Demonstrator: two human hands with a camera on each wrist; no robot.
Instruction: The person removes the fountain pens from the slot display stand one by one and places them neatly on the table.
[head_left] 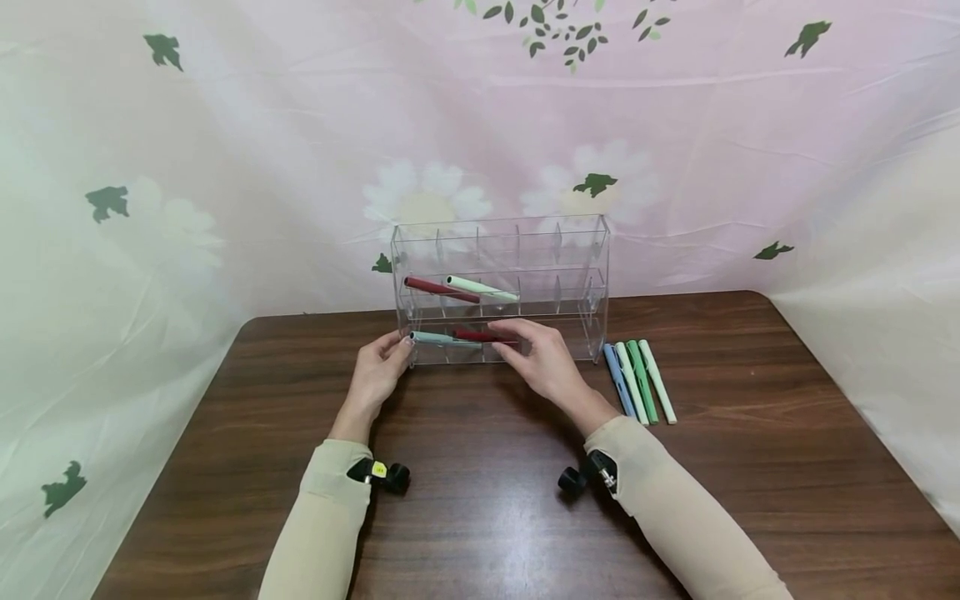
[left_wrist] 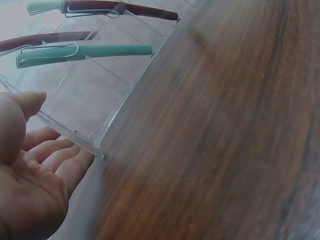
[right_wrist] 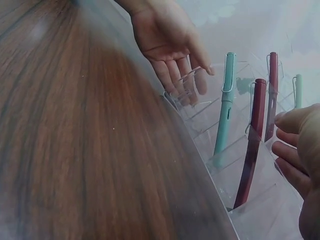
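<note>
A clear tiered pen rack (head_left: 540, 316) stands near the table's back edge. My left hand (head_left: 377, 371) holds its left side, thumb at the front edge and fingers along the outer wall. In the lower tier lie a teal pen (head_left: 429, 337) and a dark red pen (head_left: 471, 335), both slanted. The tier above bears another red pen (head_left: 435, 287) and a pale green pen (head_left: 480, 288). My right hand (head_left: 549, 364) is at the lower red pen's right end. In the right wrist view its thumb and fingers (right_wrist: 292, 167) are spread, with no pen between them.
Right of the rack, a blue pen (head_left: 618, 379), a green pen (head_left: 643, 375) and two pale green pens (head_left: 658, 382) lie side by side on the brown wooden table (head_left: 750, 467). A flowered cloth (head_left: 300, 167) hangs behind and at both sides.
</note>
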